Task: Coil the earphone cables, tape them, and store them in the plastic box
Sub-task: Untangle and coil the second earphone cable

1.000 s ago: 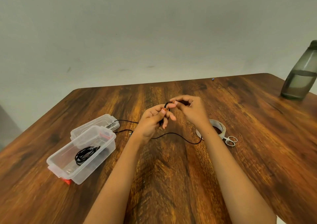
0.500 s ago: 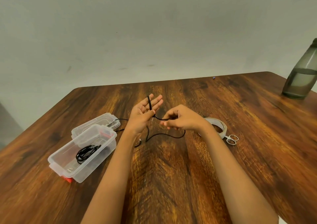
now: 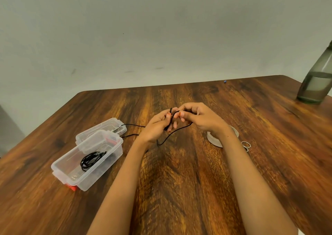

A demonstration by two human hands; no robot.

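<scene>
Above the middle of the wooden table, my left hand (image 3: pixel 158 126) holds loops of a black earphone cable (image 3: pixel 177 130) around its fingers. My right hand (image 3: pixel 199 117) pinches the same cable at the left fingertips. The loose end trails left across the table toward the open clear plastic box (image 3: pixel 107 161). Inside the box lies a coiled black cable (image 3: pixel 90 160). A roll of white tape (image 3: pixel 214 140) sits just behind my right wrist, partly hidden by it.
The box's clear lid (image 3: pixel 100 132) lies behind the box. Small scissors (image 3: pixel 246 145) rest right of the tape. A dark grey water bottle (image 3: pixel 318 80) stands at the far right corner. The table's far edge (image 3: pixel 179 85) meets a pale wall.
My left fingers, spread straight half a second ago, have curled over the cable. My right hand has risen back to the left fingertips, laying another turn of cable.
</scene>
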